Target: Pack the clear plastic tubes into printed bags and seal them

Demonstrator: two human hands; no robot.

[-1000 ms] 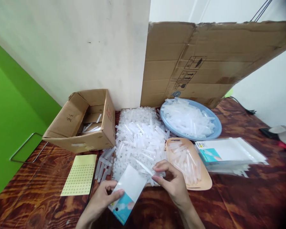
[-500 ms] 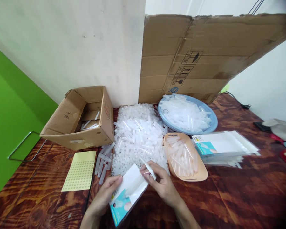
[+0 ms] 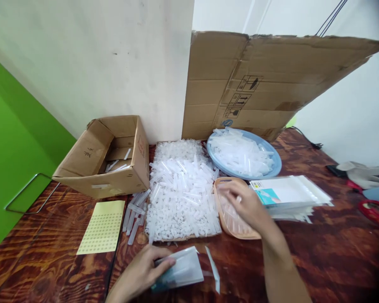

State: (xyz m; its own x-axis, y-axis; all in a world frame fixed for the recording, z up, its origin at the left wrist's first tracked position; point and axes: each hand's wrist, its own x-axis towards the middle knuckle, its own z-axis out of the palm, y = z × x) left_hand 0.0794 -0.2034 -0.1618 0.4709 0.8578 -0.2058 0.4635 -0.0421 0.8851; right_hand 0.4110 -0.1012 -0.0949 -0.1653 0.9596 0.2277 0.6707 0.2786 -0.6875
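My left hand [image 3: 145, 271] rests near the table's front edge, fingers closed on a small plastic bag [image 3: 185, 269] with a teal printed card inside, pressing it flat on the wood. A thin white strip [image 3: 213, 266] lies just right of the bag. My right hand [image 3: 244, 204] hovers over the peach tray [image 3: 240, 236] of clear plastic tubes; it is smeared by motion and its fingers are unclear. A big pile of clear tubes [image 3: 183, 189] lies between the two hands, further back.
A blue plate [image 3: 278, 162] of tubes stands behind the tray, with a stack of printed bags [image 3: 287, 193] to its right. At left sit an open cardboard box [image 3: 101, 185], a yellow sticker sheet [image 3: 102, 227] and loose tubes [image 3: 134, 214]. A cardboard sheet [image 3: 255, 84] leans on the wall.
My right hand left the bag and swung right and back over the peach tray. My left hand lowered the bag flat onto the table, and a white strip now lies beside it.
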